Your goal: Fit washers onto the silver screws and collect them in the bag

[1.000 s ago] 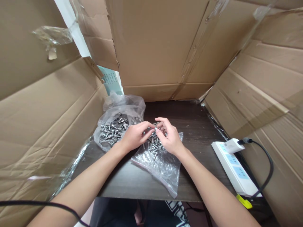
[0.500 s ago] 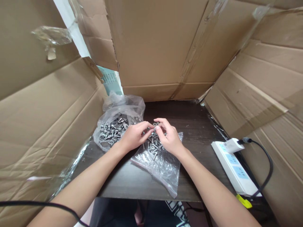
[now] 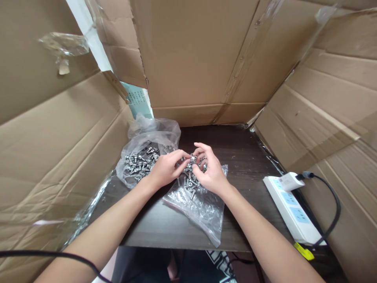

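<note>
My left hand [image 3: 166,169] is closed in a pinch, thumb against fingers, on a small silver bolt [image 3: 193,158]. Facing it, my right hand [image 3: 212,173] has its thumb and fingers spread apart around the bolt's end, with nothing gripped. Below both hands, a pile of loose silver bolts [image 3: 190,183] lies on a flat clear zip bag [image 3: 203,210]; part of the pile is hidden by my fingers. Beside my left hand, an open plastic bag [image 3: 165,126] contains several bolts with washers or nuts fitted [image 3: 137,163].
Cardboard panels [image 3: 200,59] enclose the dark wooden table [image 3: 238,153] at the back and sides. A white power strip [image 3: 294,212] with a plugged-in adapter [image 3: 290,181] and black cable lies on the right. Another black cable [image 3: 53,254] crosses my left forearm.
My right thumb and fingers have parted from the bolt and opened, with the index finger raised slightly. My left hand stays nearly in place with its pinch.
</note>
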`<state>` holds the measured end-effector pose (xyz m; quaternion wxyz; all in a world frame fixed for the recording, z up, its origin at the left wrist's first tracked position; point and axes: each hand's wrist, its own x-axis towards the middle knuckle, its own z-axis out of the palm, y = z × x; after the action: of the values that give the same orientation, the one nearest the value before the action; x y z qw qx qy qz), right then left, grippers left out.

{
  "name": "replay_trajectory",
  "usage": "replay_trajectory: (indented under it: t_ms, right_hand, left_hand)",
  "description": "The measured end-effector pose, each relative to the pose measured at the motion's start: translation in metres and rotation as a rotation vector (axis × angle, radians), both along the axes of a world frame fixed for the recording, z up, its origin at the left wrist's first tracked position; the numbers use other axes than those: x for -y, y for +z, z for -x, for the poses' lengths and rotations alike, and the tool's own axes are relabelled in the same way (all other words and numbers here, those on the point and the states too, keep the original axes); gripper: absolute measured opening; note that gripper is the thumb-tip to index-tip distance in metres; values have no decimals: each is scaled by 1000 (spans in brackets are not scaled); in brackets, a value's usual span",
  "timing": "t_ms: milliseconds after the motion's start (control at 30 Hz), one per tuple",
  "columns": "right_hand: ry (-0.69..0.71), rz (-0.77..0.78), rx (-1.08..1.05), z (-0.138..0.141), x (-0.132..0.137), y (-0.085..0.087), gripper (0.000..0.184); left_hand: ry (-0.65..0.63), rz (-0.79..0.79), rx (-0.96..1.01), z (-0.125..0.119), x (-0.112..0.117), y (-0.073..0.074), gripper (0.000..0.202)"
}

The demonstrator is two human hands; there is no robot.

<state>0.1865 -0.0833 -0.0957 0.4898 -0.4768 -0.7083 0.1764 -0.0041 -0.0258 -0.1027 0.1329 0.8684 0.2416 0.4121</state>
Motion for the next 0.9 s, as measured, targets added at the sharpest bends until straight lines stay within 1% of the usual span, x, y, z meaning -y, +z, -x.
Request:
replay_trajectory:
  t_ms: [67, 200, 267, 400, 567, 700, 800, 900]
  right_hand:
    - [-10, -5, 1, 0, 0, 0, 60]
    - [4, 32, -24, -1, -1, 0, 45]
    - [20, 51, -34, -2, -1, 0, 41]
    - [26, 61, -40, -2, -1, 0, 43]
    - [25, 77, -26, 0, 0, 1, 36]
    - [0, 41, -16, 0, 0, 1, 36]
    - [-4, 54, -14, -1, -1, 0, 34]
    - [-5, 65, -21, -3, -2, 1, 35]
  left_hand:
    - [0, 2, -1, 0, 0, 0, 11]
    - [9, 4, -12, 0, 1, 0, 13]
    - [9, 1, -13, 0, 1, 1, 14]
    - [2, -9, -6, -1, 1, 2, 14]
    - [6, -20, -3, 0, 1, 2, 12]
    - [-5, -23, -8, 0, 2, 2, 12]
    - [-18, -20, -5, 0, 1, 1, 12]
    - [-20, -21, -4, 1, -2, 2, 13]
